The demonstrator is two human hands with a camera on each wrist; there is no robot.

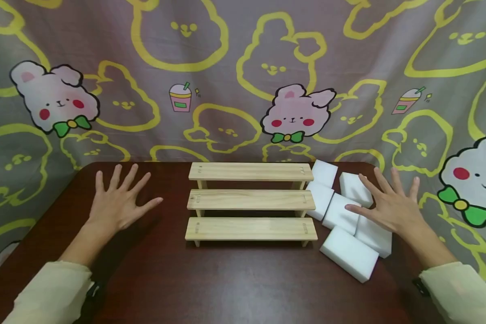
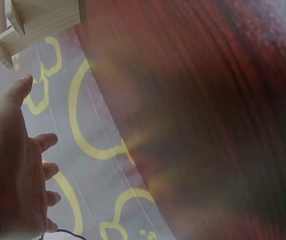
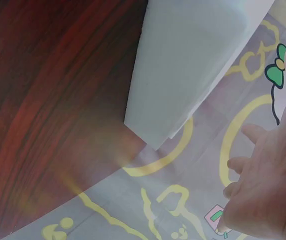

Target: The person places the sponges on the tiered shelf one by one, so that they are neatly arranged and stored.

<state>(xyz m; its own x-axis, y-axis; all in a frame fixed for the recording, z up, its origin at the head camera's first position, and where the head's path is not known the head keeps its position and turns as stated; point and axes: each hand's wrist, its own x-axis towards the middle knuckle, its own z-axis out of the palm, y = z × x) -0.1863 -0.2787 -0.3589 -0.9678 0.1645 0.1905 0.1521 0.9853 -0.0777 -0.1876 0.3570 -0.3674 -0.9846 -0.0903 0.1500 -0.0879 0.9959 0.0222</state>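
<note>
"How are the left hand (image 1: 115,203) and right hand (image 1: 397,208) held?"
"Both are held spread."
"Where are the white blocks (image 1: 340,217) placed?"
"Near the desk's (image 1: 243,283) right edge, beside the wooden stand (image 1: 251,200)."

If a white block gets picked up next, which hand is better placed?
Probably the right hand: it is empty and close to the white blocks. The left hand, also empty, is across the wooden shelf from them.
</note>
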